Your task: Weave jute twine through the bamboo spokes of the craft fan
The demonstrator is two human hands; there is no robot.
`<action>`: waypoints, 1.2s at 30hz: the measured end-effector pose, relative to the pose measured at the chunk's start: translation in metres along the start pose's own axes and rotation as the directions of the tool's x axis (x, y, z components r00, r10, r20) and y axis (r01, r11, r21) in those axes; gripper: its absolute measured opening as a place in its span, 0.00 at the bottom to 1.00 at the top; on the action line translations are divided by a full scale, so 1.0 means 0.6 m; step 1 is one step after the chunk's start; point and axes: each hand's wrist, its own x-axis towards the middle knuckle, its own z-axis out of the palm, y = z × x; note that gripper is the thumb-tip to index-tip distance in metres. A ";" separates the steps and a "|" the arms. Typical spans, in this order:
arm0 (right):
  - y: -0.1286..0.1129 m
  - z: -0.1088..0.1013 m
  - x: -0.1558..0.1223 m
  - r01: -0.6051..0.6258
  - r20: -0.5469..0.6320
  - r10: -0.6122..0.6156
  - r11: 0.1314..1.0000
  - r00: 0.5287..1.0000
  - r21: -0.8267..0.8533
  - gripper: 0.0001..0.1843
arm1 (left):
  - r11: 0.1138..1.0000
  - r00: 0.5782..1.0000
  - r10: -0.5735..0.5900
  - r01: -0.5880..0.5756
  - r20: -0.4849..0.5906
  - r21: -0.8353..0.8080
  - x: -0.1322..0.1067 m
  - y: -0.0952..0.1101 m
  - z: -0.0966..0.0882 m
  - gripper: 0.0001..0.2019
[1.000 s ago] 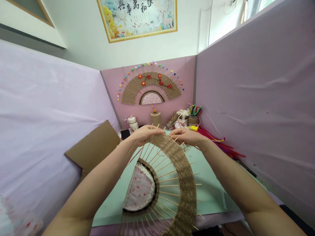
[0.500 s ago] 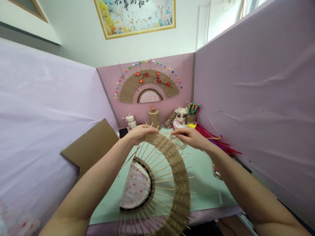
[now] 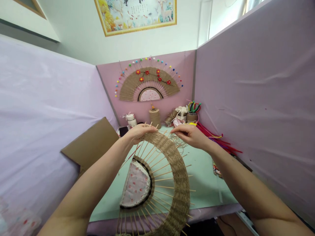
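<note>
A woven fan (image 3: 180,170) of brown twine on thin wooden sticks is held up on its side over the table. Its half-round centre (image 3: 136,185) is covered in pink flowered cloth with a dark border. My left hand (image 3: 140,132) grips the upper end of the woven band, thumb on top near several stick tips. To its right, my right hand (image 3: 187,134) is closed in a pinch on a thin strand of twine (image 3: 164,131), which runs taut toward the left hand along the band's outer edge.
A finished fan (image 3: 150,82) with red flowers hangs on the pink back panel. Below it stand a twine spool (image 3: 154,118), a white bottle (image 3: 131,120) and a pot of scissors (image 3: 193,113). Pipe cleaners (image 3: 216,139) lie at right, cardboard (image 3: 91,144) at left. Loose twine (image 3: 179,141) lies behind the fan.
The view has tilted down slightly, so the background sits a little higher. Both hands keep their holds, and the right hand has hardly moved.
</note>
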 end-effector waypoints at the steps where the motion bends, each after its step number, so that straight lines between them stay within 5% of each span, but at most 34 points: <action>1: -0.001 -0.001 -0.001 0.016 0.008 -0.016 1.000 1.000 -0.005 0.14 | 1.000 1.000 0.000 0.000 0.002 -0.001 0.000 0.000 0.000 0.13; 8: 0.002 -0.003 -0.006 0.042 0.051 -0.045 0.998 0.998 0.053 0.13 | 1.000 1.000 0.002 -0.002 0.008 -0.010 0.000 -0.002 -0.005 0.11; 23: 0.045 0.048 -0.021 -0.276 0.200 0.205 0.850 0.958 0.449 0.15 | 0.999 0.998 0.011 -0.009 0.054 -0.039 -0.010 -0.003 -0.024 0.10; 29: 0.032 0.060 -0.040 -0.384 0.207 0.325 0.731 0.923 0.564 0.14 | 0.992 0.966 0.086 -0.060 0.243 -0.110 -0.017 -0.014 -0.044 0.14; 36: 0.010 0.046 -0.062 -0.275 0.086 0.263 0.871 0.961 0.407 0.13 | 0.968 0.910 0.105 -0.001 0.402 -0.250 -0.015 -0.025 -0.046 0.12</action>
